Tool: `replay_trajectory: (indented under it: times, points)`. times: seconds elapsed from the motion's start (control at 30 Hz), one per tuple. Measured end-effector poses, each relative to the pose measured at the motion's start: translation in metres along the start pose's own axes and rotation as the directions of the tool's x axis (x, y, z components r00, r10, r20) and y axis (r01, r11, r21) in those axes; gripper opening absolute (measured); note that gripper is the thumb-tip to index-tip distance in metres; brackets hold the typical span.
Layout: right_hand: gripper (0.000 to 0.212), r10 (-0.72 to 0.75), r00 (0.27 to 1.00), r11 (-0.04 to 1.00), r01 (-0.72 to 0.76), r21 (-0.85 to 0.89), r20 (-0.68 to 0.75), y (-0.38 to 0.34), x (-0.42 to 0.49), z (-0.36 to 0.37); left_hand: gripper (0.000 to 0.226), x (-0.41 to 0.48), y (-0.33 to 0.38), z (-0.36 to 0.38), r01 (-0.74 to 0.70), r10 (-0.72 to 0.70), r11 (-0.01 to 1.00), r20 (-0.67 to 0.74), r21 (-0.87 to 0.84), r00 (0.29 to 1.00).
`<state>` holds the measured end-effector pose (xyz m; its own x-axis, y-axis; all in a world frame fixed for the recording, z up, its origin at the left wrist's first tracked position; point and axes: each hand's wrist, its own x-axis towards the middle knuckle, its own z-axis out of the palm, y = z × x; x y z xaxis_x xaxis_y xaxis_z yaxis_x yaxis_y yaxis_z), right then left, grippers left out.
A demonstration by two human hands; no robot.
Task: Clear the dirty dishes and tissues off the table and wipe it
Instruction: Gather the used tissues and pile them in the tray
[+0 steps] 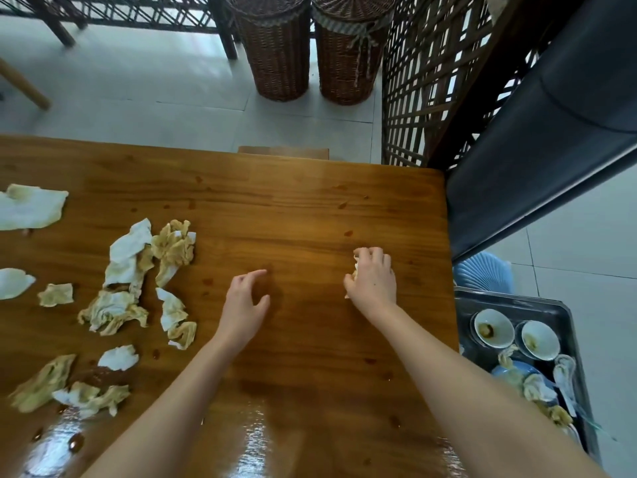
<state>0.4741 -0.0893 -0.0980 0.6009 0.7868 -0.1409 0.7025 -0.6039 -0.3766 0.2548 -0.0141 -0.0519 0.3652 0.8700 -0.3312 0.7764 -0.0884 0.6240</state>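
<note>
**Wooden table half cleared, paper left to gather**

Soiled white-and-tan tissues (131, 270) strewn over the left part of the table (275, 208), well apart from the tray (517, 301), awaiting collection. Near the front left edge, a dark sauce puddle (76, 443), probably the reason for so much paper on that side. Left hand (243, 305) low over the wood at centre, fingers loosely spread and holding nothing, seemingly poised for the next scrap. Right hand (374, 281) pressed down right of centre, fingers curled round a crumpled tissue (355, 270); hard to tell whether gathering it or dabbing at the brown spots (348, 233) nearby. Beyond the table's right edge, a dark tray with two stained bowls (493, 327), a spoon (565, 374) and discarded paper (537, 388): parked close for a short carry. Wiping not yet done, judging by the spots.
</note>
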Motion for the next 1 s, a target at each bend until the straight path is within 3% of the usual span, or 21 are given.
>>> replay_trajectory:
  times: [0.23, 0.4, 0.63, 1.0]
  points:
    - [0.030, -0.047, 0.999, 0.992, 0.044, 0.118, 0.020, -0.003, -0.047, -0.003, 0.044, -0.039, -0.004, -0.014, 0.008, -0.007, 1.000, -0.059, 0.016, 0.998]
    - [0.031, -0.107, 0.994, 0.979, 0.110, 0.171, -0.027, -0.015, -0.092, -0.016, 0.043, -0.095, -0.011, -0.019, 0.030, -0.029, 1.000, -0.095, 0.004, 0.995]
    - [0.031, -0.223, 0.973, 0.953, 0.207, 0.221, 0.051, -0.037, -0.173, -0.024, 0.042, -0.170, -0.044, -0.034, 0.104, -0.104, 0.995, -0.140, -0.005, 0.985]
    - [0.033, -0.253, 0.962, 0.953, 0.230, 0.198, 0.099, -0.099, -0.220, -0.009, 0.053, -0.191, -0.112, -0.073, 0.128, -0.117, 0.990, -0.142, 0.066, 0.983]
